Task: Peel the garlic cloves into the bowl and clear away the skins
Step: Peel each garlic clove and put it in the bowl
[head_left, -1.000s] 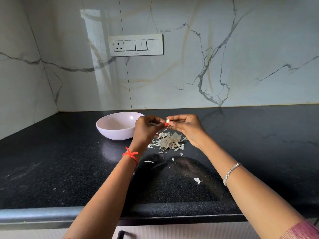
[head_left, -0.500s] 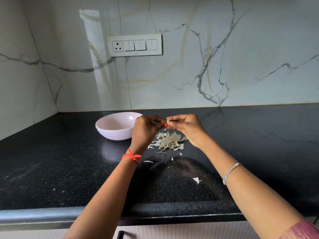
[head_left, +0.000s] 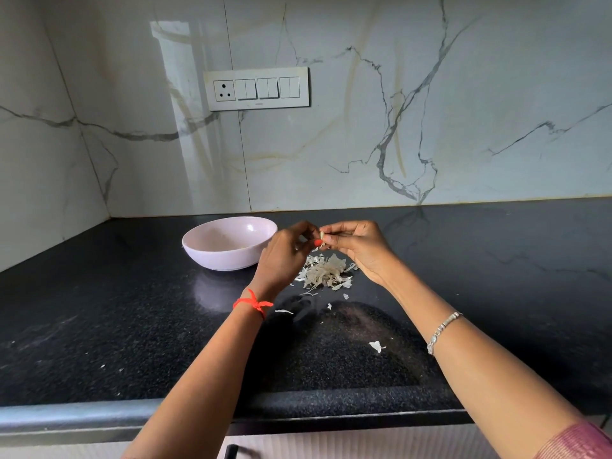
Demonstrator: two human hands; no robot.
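A small pale garlic clove (head_left: 322, 234) is pinched between the fingertips of both hands, held above the counter. My left hand (head_left: 285, 260) curls its fingers at the clove's left side. My right hand (head_left: 359, 246) pinches the clove from the right. Directly under the hands lies a heap of papery garlic skins (head_left: 326, 274) on the black countertop (head_left: 132, 326). A pale pink bowl (head_left: 198, 251) stands just left of my left hand; its inside is mostly hidden from this angle.
Loose skin scraps lie nearer to me, one (head_left: 377, 346) by my right forearm, another (head_left: 284, 312) by my left wrist. A marble backsplash with a switch panel (head_left: 256, 88) rises behind. The counter's front edge (head_left: 82, 415) runs across the bottom.
Both hands stay together at the clove with only small finger movements. The bowl and the skin heap have not moved.
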